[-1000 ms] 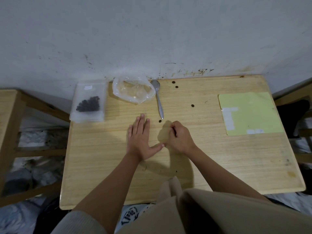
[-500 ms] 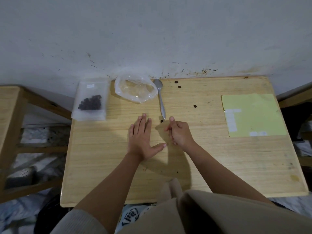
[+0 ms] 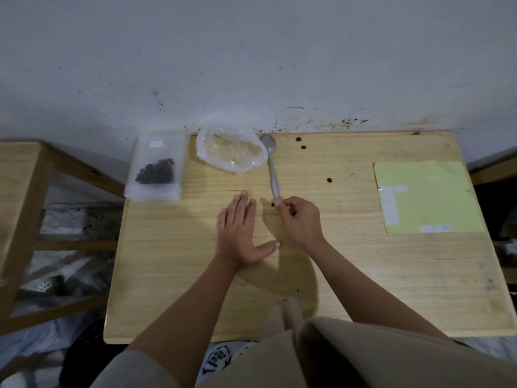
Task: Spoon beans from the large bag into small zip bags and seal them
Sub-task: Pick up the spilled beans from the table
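Clear plastic is lying left of the spoon (image 3: 272, 166): first the small zip bag (image 3: 155, 167) holding beans, then the big bag (image 3: 231, 151), looking empty. The left hand (image 3: 240, 230) is resting flat, fingers spread. The right hand (image 3: 300, 217) is pinching near the spoon's handle tip, beside a loose bean (image 3: 272, 204); which one I cannot tell. Picking up stray beans seems next.

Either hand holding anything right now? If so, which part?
The right hand has its fingertips at the handle end of the spoon, but a closed pinch cannot be told. The left hand lies flat on the table, holding nothing.
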`<state>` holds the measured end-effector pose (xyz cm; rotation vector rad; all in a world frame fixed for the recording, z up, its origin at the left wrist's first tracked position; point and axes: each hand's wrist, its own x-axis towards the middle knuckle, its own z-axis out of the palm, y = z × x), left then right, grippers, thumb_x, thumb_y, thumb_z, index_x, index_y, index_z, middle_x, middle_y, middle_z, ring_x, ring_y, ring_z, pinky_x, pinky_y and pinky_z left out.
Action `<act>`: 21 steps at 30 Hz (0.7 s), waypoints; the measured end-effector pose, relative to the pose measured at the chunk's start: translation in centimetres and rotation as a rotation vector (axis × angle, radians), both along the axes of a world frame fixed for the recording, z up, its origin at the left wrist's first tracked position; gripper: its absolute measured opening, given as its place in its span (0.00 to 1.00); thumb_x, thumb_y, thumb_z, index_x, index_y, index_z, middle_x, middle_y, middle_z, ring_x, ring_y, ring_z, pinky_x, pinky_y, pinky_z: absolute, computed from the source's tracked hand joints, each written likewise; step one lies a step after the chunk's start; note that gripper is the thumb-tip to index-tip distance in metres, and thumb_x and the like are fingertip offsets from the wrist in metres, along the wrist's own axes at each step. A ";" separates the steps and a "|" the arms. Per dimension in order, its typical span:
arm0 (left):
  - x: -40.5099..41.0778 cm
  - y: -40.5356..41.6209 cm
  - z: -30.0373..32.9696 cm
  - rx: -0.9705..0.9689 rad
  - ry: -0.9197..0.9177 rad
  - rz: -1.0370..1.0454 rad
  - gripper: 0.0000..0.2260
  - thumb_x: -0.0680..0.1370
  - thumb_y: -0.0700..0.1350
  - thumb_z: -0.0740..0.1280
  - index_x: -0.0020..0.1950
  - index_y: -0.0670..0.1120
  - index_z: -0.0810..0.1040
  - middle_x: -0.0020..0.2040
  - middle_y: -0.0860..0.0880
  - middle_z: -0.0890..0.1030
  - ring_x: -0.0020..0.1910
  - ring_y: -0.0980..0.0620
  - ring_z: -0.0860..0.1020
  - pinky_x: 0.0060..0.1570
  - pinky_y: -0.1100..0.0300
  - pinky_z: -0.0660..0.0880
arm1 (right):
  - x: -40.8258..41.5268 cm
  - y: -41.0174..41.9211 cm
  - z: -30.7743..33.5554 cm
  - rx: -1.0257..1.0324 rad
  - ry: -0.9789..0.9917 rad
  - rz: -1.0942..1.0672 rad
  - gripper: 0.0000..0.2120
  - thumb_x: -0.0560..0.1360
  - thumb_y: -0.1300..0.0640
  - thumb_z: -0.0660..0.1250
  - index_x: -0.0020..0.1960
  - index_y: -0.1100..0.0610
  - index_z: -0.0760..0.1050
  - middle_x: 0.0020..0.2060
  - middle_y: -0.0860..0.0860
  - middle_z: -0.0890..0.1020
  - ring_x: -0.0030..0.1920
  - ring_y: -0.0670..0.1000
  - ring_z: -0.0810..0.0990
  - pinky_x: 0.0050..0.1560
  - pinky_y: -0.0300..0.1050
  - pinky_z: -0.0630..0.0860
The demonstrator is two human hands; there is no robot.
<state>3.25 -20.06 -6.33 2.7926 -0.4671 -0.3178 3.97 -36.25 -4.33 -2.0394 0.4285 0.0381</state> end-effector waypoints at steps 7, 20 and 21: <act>0.1 0.0 -0.1 -0.002 -0.011 0.005 0.49 0.65 0.75 0.57 0.76 0.42 0.60 0.77 0.43 0.55 0.77 0.46 0.53 0.71 0.45 0.52 | 0.9 0.1 -0.6 -0.362 -0.009 0.278 0.10 0.77 0.54 0.64 0.55 0.54 0.81 0.45 0.53 0.85 0.45 0.55 0.82 0.42 0.46 0.77; -0.1 -3.1 0.6 -0.080 -0.018 0.104 0.47 0.66 0.73 0.59 0.75 0.42 0.59 0.77 0.42 0.54 0.77 0.44 0.50 0.71 0.38 0.48 | 0.7 -5.2 0.3 -0.263 0.020 0.011 0.09 0.80 0.61 0.54 0.48 0.65 0.69 0.28 0.51 0.71 0.25 0.49 0.69 0.28 0.44 0.63; -0.2 -4.2 0.9 -0.092 -0.019 0.087 0.46 0.67 0.72 0.58 0.75 0.43 0.58 0.77 0.42 0.53 0.77 0.45 0.49 0.71 0.38 0.46 | 0.8 -6.2 0.4 -0.234 0.019 -0.013 0.08 0.80 0.62 0.55 0.50 0.65 0.70 0.28 0.51 0.71 0.26 0.47 0.69 0.28 0.43 0.64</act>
